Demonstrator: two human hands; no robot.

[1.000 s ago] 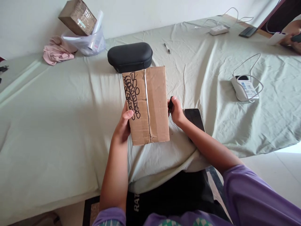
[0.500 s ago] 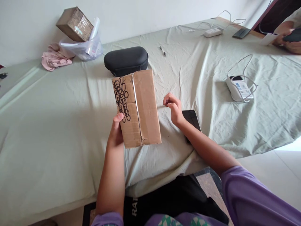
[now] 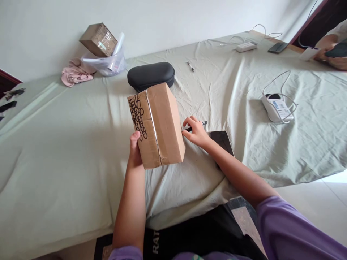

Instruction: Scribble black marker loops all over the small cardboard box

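A brown cardboard box is tilted above the cloth. Black looped scribbles run down its left edge, and a split seam crosses the face toward me. My left hand grips the box at its lower left side, thumb on the scribbled face and fingers hidden behind. Close to the box's right side, my right hand pinches a black pen, whose far end sticks out past the knuckles. Whether its tip touches the box I cannot tell. A dark phone lies partly under my right forearm.
Behind the box sits a black zip case. Another pen lies farther back. At right is a white device with a cable. A second box rests on a plastic bag by pink cloth. Another person's hands show at far right.
The box has turned so that its right side now shows. My right hand has opened out from a curled fist and come closer to the box, with the pen now visible in it.
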